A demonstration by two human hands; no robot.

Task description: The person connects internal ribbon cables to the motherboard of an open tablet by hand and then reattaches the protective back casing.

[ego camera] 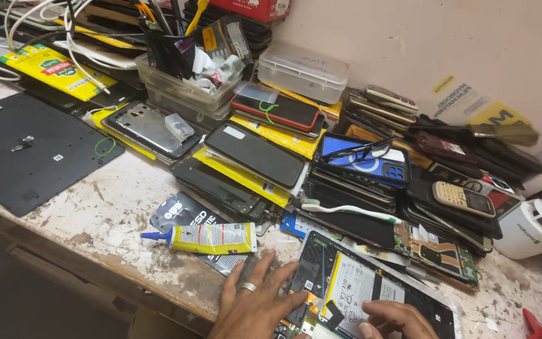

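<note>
Yellow glue tube (211, 238) lies on a black pouch (186, 216); yellow-green flat pack (54, 70) far left; dark phone screens (255, 152) stacked behind.

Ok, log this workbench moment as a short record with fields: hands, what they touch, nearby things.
left hand: flat, fingers spread, ring on one finger, resting at the edge of the opened device
right hand: fingertips on the opened device
opened device: back off, battery showing
glue tube: yellow, blue nozzle, lying just beyond the left hand
toothbrush: white, on the stacked phones
workbench: worn, paint-stained
</note>
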